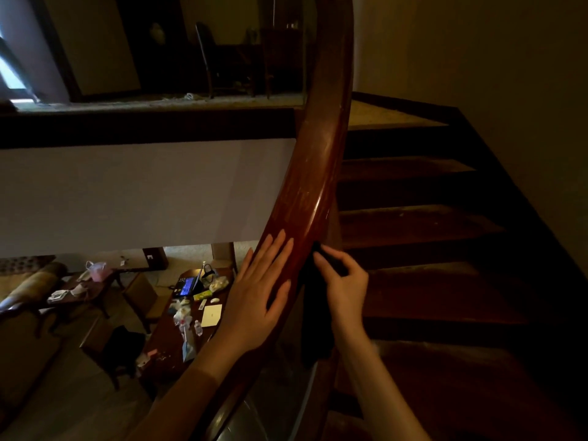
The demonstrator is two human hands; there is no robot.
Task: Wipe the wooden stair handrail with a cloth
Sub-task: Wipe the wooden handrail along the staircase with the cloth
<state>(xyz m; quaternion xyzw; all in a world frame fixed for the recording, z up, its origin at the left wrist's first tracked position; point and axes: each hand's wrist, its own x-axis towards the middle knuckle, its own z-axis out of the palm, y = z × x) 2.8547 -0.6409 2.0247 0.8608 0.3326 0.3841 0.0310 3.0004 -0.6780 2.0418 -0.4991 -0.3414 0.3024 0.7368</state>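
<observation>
Wooden handrail (318, 154) curves up mid-frame. Left hand (264, 288) lies flat on top, fingers (277, 252) straight; right hand (345, 288) grips a dark cloth (315, 337) against the rail's right side, rest dangling. Dark stairs (413, 218) climb beyond, cluttered table (165, 338) downstairs.

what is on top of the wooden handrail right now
The left hand lies flat on top of the handrail, fingers straight. The right hand pinches a dark cloth at its right edge, the cloth hanging down. Wood beneath palm and cloth is hidden.
</observation>
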